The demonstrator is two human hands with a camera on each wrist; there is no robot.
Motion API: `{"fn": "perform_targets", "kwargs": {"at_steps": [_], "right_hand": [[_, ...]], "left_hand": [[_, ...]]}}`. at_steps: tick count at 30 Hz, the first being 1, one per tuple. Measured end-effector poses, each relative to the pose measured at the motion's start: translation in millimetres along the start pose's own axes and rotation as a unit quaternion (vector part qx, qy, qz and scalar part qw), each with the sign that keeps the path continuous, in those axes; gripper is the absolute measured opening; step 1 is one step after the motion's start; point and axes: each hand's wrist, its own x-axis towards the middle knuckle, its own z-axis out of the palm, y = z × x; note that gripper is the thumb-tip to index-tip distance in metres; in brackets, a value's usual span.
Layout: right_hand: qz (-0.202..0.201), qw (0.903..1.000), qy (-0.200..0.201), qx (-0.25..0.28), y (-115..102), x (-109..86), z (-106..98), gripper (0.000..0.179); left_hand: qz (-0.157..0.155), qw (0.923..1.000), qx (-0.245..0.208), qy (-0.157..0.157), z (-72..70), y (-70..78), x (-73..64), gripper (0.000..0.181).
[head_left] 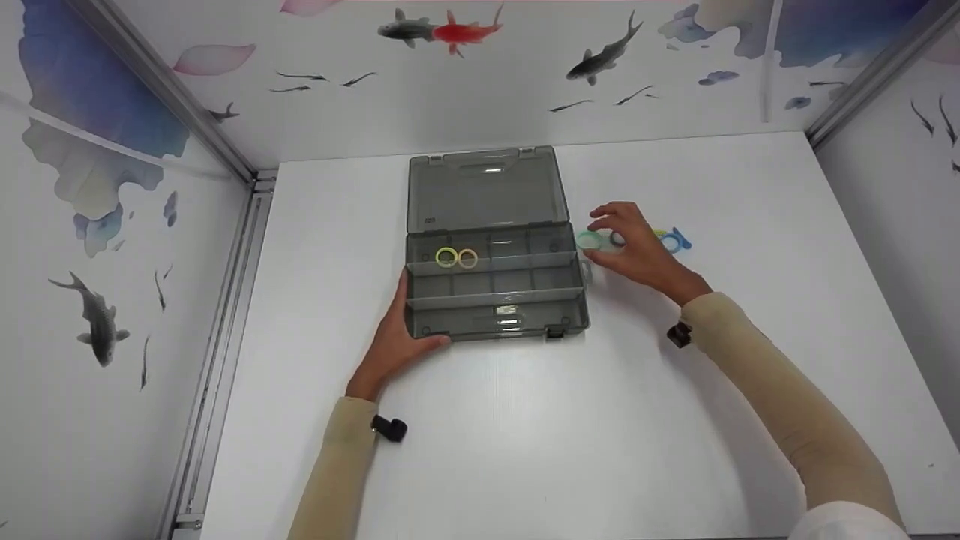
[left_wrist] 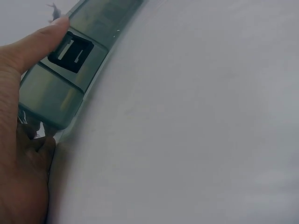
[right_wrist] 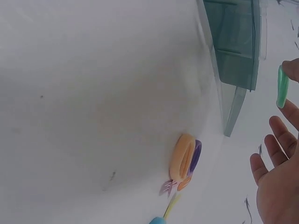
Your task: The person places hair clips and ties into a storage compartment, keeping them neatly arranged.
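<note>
A grey see-through storage box (head_left: 495, 300) lies on the table with its lid (head_left: 487, 191) folded back. My left hand (head_left: 394, 341) grips its near left corner, fingers along the side. The left thumb (left_wrist: 44, 39) lies against the front face beside a black latch (left_wrist: 72, 52). To the right of the box, my right hand (head_left: 634, 247) pinches a green hair tie (right_wrist: 282, 87) between thumb and index finger, above the table. A yellow hair tie (head_left: 446, 257) and a peach hair tie (head_left: 468, 259) sit side by side in the back row.
Beyond my right hand, several more hair ties lie on the table, among them a blue one (head_left: 673, 241) and an orange one (right_wrist: 181, 157). A translucent strip (right_wrist: 235, 111) stands at the box's right side. Printed walls enclose the white table (head_left: 510, 450).
</note>
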Motion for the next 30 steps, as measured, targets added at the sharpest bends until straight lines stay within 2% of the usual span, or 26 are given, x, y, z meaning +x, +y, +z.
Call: {"fn": "perform_targets", "kwargs": {"at_steps": [5,11,19,30], "right_hand": [[-0.016,0.9997,-0.019,-0.007,-5.5,12.7,6.9,0.031],[-0.006,0.9991,-0.036,-0.023,-8.0,23.9,13.3,0.030],[0.005,0.9964,-0.075,-0.037,-12.2,37.6,24.4,0.033],[-0.077,0.9935,-0.079,-0.030,-15.4,57.0,40.1,0.039]], "left_hand": [[-0.004,1.0000,0.006,0.005,0.1,0.2,-0.7,0.142],[-0.014,0.9998,0.013,0.003,0.6,1.0,-0.9,0.141],[-0.004,1.0000,0.004,0.008,3.2,-2.2,-2.4,0.140],[-0.006,1.0000,0.001,0.004,0.8,2.2,-1.6,0.140]]}}
